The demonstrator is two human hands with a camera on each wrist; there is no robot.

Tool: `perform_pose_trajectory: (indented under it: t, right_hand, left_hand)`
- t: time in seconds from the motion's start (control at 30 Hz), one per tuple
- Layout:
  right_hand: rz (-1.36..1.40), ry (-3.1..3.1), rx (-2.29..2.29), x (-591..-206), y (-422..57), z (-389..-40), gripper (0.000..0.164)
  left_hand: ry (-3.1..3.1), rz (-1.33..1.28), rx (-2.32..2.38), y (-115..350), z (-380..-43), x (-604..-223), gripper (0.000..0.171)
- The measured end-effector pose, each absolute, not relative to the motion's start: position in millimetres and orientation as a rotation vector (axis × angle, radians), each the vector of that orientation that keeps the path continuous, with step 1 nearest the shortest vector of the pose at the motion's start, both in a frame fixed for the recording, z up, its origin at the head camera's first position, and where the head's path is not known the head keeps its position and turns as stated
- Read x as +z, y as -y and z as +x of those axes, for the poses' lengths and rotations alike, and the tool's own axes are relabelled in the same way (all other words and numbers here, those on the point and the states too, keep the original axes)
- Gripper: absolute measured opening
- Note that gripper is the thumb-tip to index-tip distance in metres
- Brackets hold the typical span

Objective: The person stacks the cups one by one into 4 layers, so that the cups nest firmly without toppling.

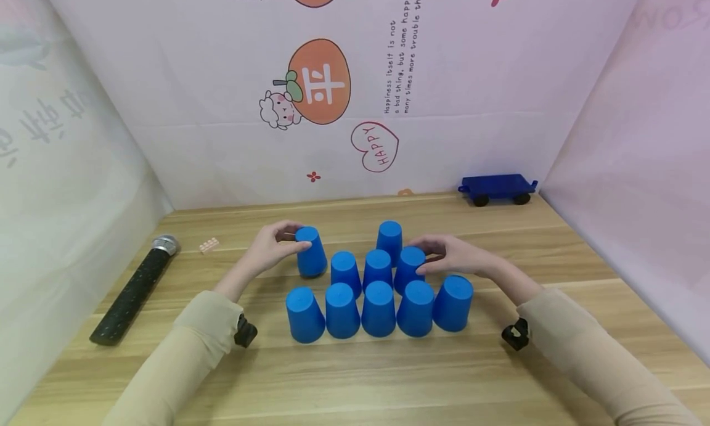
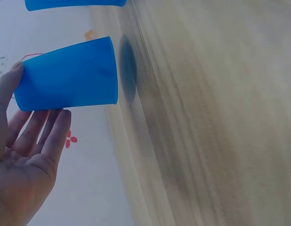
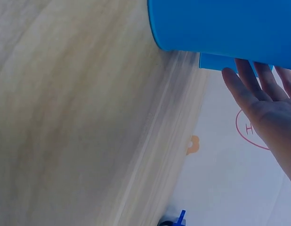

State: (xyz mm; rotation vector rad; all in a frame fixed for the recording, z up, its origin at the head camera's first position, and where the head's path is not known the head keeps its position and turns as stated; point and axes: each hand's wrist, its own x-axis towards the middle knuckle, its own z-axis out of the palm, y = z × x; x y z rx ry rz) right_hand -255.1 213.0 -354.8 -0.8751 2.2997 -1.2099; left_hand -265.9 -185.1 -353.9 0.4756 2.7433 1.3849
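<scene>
Blue cups stand upside down on the table. My left hand (image 1: 273,246) pinches one blue cup (image 1: 312,253) between thumb and fingers, at the left behind the rows. In the left wrist view that cup (image 2: 68,75) hangs slightly above the tabletop, its shadow apart from the rim. My right hand (image 1: 452,254) grips the right-hand cup (image 1: 409,269) of the middle row, thumb on its near side. A large cup (image 3: 225,26) partly hides the fingers in the right wrist view. Two more middle-row cups, the left one (image 1: 344,272) and the centre one (image 1: 378,268), stand beside it.
Several blue cups form a front row (image 1: 379,310) nearest me. Another cup (image 1: 390,238) stands behind the middle row. A black microphone (image 1: 135,290) and a small pink block (image 1: 209,246) lie at the left. A blue toy wagon (image 1: 498,188) stands at the back right by the printed cloth wall (image 1: 233,155).
</scene>
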Motion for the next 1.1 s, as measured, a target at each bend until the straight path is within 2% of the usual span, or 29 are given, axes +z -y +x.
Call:
perform_pose_trajectory:
  t: [0.27, 0.5, 1.1]
  right_hand:
    - [-0.861, -2.326, -1.206, -357, -213, -255, 0.049]
    - [-0.860, -2.340, -1.204, -356, -213, -255, 0.048]
    - [-0.857, -2.340, -1.205, -358, -213, -254, 0.049]
  left_hand:
    - [-2.716, 0.482, 1.370, 168, -285, -353, 0.058]
    - [-2.683, 0.553, 1.357, 150, -298, -345, 0.053]
    - [-2.566, 0.784, 1.233, 114, -299, -345, 0.046]
